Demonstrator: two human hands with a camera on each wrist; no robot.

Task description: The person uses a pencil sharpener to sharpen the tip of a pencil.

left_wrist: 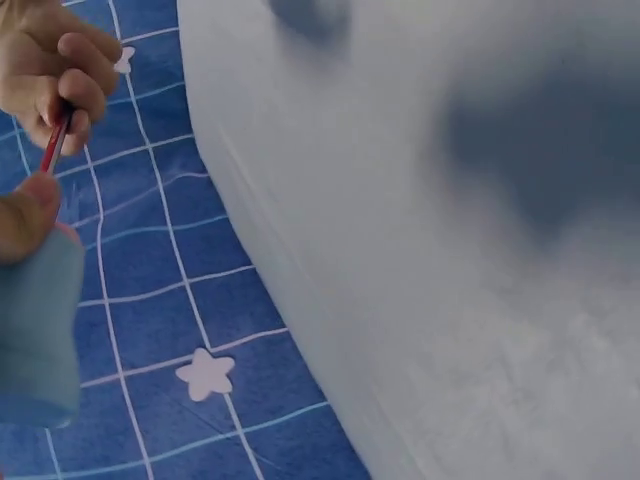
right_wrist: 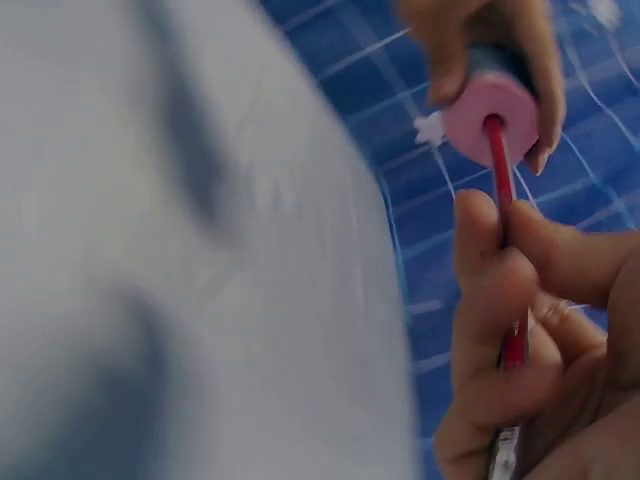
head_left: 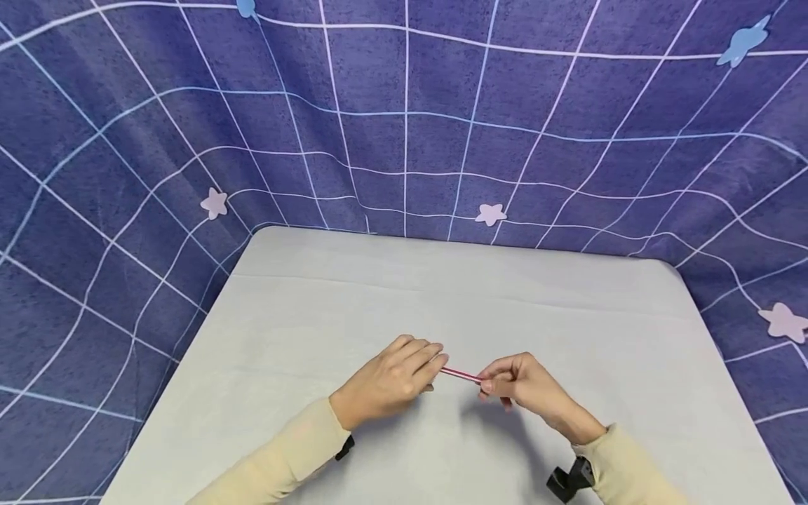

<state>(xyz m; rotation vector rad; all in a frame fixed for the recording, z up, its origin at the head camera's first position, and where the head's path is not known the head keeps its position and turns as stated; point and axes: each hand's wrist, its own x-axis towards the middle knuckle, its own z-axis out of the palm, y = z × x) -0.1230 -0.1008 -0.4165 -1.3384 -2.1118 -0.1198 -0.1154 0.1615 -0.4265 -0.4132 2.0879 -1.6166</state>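
My left hand (head_left: 393,375) grips a blue, roughly cylindrical pencil sharpener (left_wrist: 38,330) with a pink end face (right_wrist: 468,118). In the head view the hand covers nearly all of it. A red pencil with dark stripes (head_left: 462,375) has its tip in the hole of that pink face. My right hand (head_left: 530,386) pinches the pencil between thumb and fingers, a short way from the sharpener. Its silvery back end (right_wrist: 505,452) shows below the curled fingers in the right wrist view. Both hands are held above the table.
A table with a white cloth (head_left: 303,315) lies under the hands, which cast shadows on it. Blue curtain fabric (head_left: 435,140) with a grid of lines and stars surrounds its back and sides. Black wrist mounts (head_left: 571,480) show at the sleeves.
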